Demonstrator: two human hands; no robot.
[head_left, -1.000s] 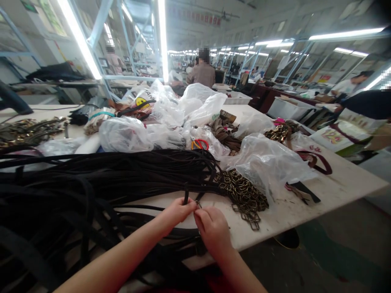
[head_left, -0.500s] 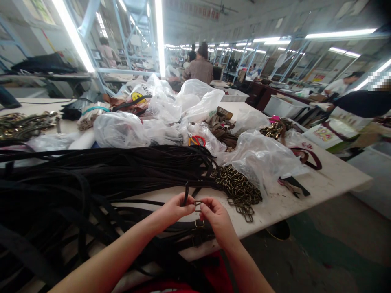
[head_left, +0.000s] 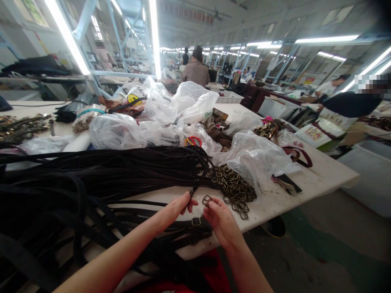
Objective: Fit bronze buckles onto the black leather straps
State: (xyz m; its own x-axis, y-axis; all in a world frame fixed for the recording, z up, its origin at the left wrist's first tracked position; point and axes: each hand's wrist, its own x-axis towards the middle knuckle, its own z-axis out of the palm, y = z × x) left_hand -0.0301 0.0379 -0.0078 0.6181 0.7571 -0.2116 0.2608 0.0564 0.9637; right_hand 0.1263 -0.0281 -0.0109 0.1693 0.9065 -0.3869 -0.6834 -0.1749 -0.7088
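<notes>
Between the thumb and fingers of my right hand (head_left: 218, 213) is a bronze-coloured slide buckle (head_left: 207, 200), held up by its lower edge. My left hand (head_left: 180, 205), just to its left, grips the end of a dark strap (head_left: 192, 194), mostly hidden by the fingers. A small gap separates buckle and strap. Below the hands lies another strap with a buckle (head_left: 196, 221) on it. To the right of my right hand is a heap of bronze buckles (head_left: 233, 185). Long black straps (head_left: 146, 165) stretch across the table's left side.
Clear plastic bags (head_left: 259, 154) are piled behind the buckles. Red and orange scissor handles (head_left: 193, 141) poke out among them. The white table's (head_left: 324, 183) front edge runs along the right. A person (head_left: 351, 103) stands at the far right, another (head_left: 195, 71) farther back.
My hands have moved apart: the buckle, earlier between both hands, is now in my right hand alone. My left hand has turned with the strap end. The view has shifted slightly right.
</notes>
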